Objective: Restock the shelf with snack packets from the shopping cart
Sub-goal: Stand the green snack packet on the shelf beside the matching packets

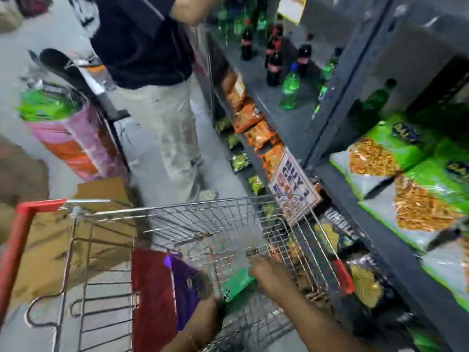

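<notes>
Both my arms reach down into the wire shopping cart [193, 219] with the red handle. A green snack packet [238, 282] lies near the cart's bottom. My right hand [269, 274] grips its far end and my left hand [208, 311] holds its near corner. The frame is blurred, so the fingers are hard to make out. To the right, the dark shelf [375, 240] carries large green snack packets [396, 153] with orange pictures.
A person in a dark shirt and light trousers [162, 102] stands ahead beside the shelf. Orange packets [256, 128] and soda bottles [289, 90] fill the shelves beyond. A "BUY 1" sign [294, 184] sticks out over the cart. Cardboard boxes [76, 237] and a pink-orange sack [76, 143] stand left.
</notes>
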### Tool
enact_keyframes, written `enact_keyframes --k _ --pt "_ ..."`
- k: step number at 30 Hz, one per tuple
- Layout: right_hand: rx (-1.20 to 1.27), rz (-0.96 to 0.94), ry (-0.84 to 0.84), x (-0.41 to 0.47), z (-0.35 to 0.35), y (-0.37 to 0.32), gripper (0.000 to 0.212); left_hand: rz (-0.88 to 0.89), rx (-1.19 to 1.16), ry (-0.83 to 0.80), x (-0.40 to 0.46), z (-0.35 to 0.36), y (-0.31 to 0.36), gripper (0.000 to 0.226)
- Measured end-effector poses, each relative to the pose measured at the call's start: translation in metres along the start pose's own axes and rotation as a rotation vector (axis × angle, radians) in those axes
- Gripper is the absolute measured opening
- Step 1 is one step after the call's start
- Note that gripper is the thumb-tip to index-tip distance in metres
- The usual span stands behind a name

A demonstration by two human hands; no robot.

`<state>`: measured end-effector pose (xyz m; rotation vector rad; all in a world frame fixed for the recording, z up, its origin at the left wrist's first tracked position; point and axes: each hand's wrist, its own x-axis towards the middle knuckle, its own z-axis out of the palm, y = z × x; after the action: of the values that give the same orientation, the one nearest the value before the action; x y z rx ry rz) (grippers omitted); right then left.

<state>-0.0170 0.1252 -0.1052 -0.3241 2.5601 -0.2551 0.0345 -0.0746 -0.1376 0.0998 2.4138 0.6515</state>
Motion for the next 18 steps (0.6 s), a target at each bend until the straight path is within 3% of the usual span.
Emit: enact_keyframes --k 3,5,9,10,13,15,18 --pt "0.081 -0.015 -0.003 0.004 -0.021 -0.004 0.032 0.005 -0.091 0.043 -0.004 -0.030 0.000 0.017" --pt "0.123 -0.013 0.043 -0.011 -0.042 -0.006 0.033 0.015 -0.259 0.132 -0.008 -0.054 -0.008 0.013" --pt "0.283 0.020 0.201 -0.065 -0.110 -0.009 0.022 0.136 -0.727 0.102 -0.025 -0.116 0.013 0.022" --pt "0.316 0.018 0.269 -0.082 -0.132 -0.009 0.018 0.201 -0.815 0.083 -0.030 -0.128 0.021 0.030" --pt "0.367 -0.026 0.481 -0.149 -0.208 -0.009 0.014 0.393 -0.896 0.006 -0.034 -0.148 0.062 0.098" --pt "0.458 -0.077 0.668 -0.213 -0.260 -0.012 0.010 0.546 -0.861 -0.044 -0.043 -0.161 0.115 0.108" --pt "0.649 -0.190 1.015 -0.295 -0.327 -0.020 0.012 0.783 -0.851 -0.001 -0.069 -0.195 0.202 0.101"
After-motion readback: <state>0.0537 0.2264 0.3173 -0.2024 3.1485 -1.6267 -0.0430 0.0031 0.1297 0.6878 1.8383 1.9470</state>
